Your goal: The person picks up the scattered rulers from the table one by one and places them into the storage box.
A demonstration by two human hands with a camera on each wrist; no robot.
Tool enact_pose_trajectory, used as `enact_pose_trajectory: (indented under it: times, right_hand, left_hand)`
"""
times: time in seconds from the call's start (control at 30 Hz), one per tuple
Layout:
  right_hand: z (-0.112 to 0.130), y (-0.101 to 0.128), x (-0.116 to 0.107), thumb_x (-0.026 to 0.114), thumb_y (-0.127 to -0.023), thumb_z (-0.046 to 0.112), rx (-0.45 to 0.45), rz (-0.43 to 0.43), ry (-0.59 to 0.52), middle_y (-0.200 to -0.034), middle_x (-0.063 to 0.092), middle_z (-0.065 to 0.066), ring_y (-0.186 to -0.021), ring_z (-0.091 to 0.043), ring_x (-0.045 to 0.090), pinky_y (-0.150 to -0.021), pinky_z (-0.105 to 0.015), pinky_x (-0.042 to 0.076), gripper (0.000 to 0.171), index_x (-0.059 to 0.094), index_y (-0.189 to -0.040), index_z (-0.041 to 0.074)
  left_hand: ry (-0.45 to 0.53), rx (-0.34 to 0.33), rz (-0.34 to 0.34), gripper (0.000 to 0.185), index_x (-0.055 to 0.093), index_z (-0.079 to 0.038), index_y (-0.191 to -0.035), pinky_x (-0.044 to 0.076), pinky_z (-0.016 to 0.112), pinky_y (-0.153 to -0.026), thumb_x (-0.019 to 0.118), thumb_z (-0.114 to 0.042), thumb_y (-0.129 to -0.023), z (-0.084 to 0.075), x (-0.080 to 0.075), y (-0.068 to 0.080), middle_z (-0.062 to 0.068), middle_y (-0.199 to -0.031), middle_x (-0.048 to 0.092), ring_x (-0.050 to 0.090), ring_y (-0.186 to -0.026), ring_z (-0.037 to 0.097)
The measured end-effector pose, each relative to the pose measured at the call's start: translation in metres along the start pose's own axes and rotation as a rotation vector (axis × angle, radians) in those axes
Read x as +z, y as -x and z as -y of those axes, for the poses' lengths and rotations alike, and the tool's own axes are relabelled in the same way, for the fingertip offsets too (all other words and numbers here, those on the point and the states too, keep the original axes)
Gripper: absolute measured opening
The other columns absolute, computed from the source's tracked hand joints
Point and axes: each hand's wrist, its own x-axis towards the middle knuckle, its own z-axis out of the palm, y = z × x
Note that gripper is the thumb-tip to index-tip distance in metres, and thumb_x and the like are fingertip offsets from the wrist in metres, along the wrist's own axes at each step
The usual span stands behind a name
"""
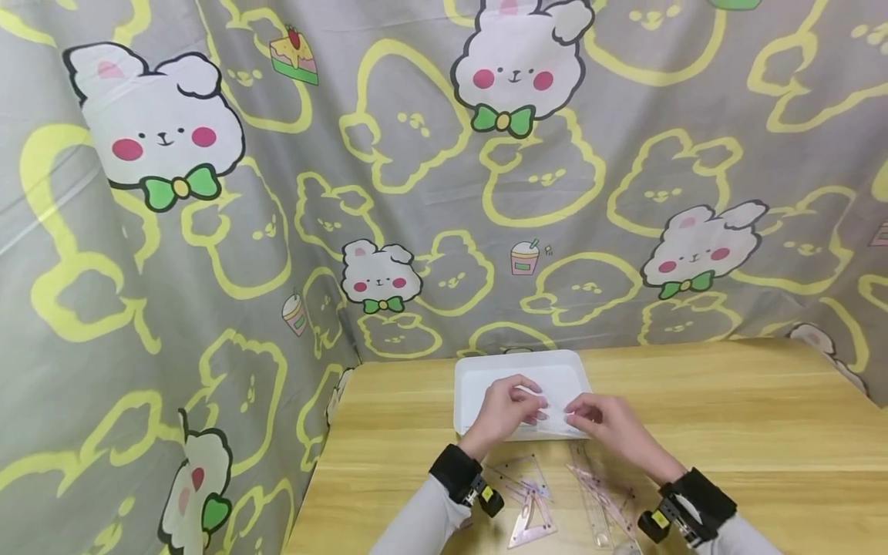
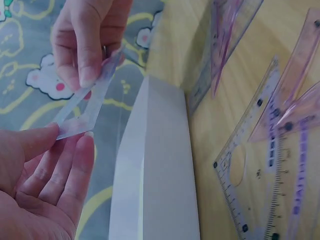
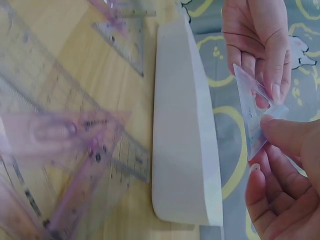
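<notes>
Both hands are raised over the near part of a white tray [image 1: 516, 356], with a clear triangular set square [image 2: 96, 107] between them. My left hand [image 1: 509, 407] pinches one corner, thumb on one face and fingers behind. At another part of the same set square, my right hand [image 1: 610, 422] grips with thumb and fingers. In the right wrist view, the set square [image 3: 245, 105] is tilted and its cut-out shows. Against the white tray, it is barely visible in the head view.
On the wooden table before the tray lie a clear set square [image 1: 526, 469], a pink set square [image 1: 533, 528], a clear ruler [image 1: 595, 512] and another pink piece [image 1: 607, 497], some overlapping. A patterned curtain [image 1: 430, 208] hangs behind the table and along the left.
</notes>
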Motion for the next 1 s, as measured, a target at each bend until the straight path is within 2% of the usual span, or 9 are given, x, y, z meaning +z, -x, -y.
enact_pose_trajectory:
  times: [0.17, 0.33, 0.47, 0.67, 0.8, 1.0]
  right_hand:
    - [-0.008, -0.008, 0.001, 0.078, -0.092, 0.007, 0.007, 0.004, 0.042, -0.085, 0.075, 0.004, -0.074, -0.003, 0.065, -0.068, -0.026, 0.055, 0.013, 0.076, -0.104, 0.003]
    - [-0.018, -0.019, 0.005, 0.078, -0.092, 0.008, -0.03, 0.001, 0.149, -0.082, 0.073, 0.006, -0.072, -0.004, 0.061, -0.065, -0.026, 0.052, 0.02, 0.075, -0.111, 0.004]
    - [-0.026, -0.025, 0.007, 0.079, -0.09, 0.007, -0.052, 0.021, 0.242, -0.083, 0.072, 0.006, -0.075, -0.007, 0.061, -0.069, -0.029, 0.052, 0.018, 0.076, -0.108, 0.005]
    - [-0.039, -0.027, 0.008, 0.081, -0.089, 0.007, -0.078, 0.113, 0.316, -0.075, 0.068, 0.009, -0.071, -0.007, 0.06, -0.067, -0.03, 0.05, 0.011, 0.077, -0.099, 0.008]
    - [-0.046, -0.025, 0.008, 0.082, -0.088, 0.008, -0.101, 0.163, 0.345, -0.076, 0.067, 0.009, -0.071, -0.007, 0.059, -0.066, -0.03, 0.049, 0.008, 0.077, -0.093, 0.011]
    - [-0.05, -0.026, 0.007, 0.082, -0.086, 0.007, -0.137, 0.168, 0.372, -0.077, 0.068, 0.007, -0.073, -0.01, 0.06, -0.067, -0.031, 0.051, 0.01, 0.077, -0.093, 0.01]
  left_hand:
    - [0.02, -0.036, -0.008, 0.009, 0.068, -0.004, -0.105, 0.062, 0.032, -0.064, 0.073, -0.005, -0.097, 0.008, 0.001, -0.012, 0.02, -0.093, 0.078, 0.078, -0.08, 0.038]
    - [0.013, -0.051, -0.057, 0.01, 0.067, -0.001, -0.102, 0.062, 0.033, -0.062, 0.074, -0.003, -0.095, 0.019, 0.001, -0.022, 0.012, -0.087, 0.076, 0.078, -0.077, 0.028]
    - [-0.019, -0.072, -0.073, 0.015, 0.065, 0.0, -0.105, 0.062, 0.033, -0.062, 0.076, -0.001, -0.094, 0.028, 0.003, -0.029, 0.006, -0.084, 0.072, 0.077, -0.075, 0.023]
    - [-0.208, -0.077, -0.035, 0.031, 0.068, -0.003, -0.122, 0.059, 0.025, -0.058, 0.077, -0.002, -0.093, 0.043, 0.01, -0.031, 0.005, -0.078, 0.076, 0.074, -0.062, 0.016]
    - [-0.32, -0.066, -0.007, 0.023, 0.071, -0.004, -0.115, 0.055, 0.021, -0.056, 0.078, -0.006, -0.093, 0.047, 0.014, -0.03, 0.005, -0.078, 0.078, 0.07, -0.059, 0.008]
    - [-0.47, -0.047, -0.043, 0.014, 0.073, -0.006, -0.1, 0.05, 0.018, -0.06, 0.082, -0.012, -0.091, 0.044, 0.016, -0.034, -0.001, -0.078, 0.076, 0.064, -0.063, 0.001]
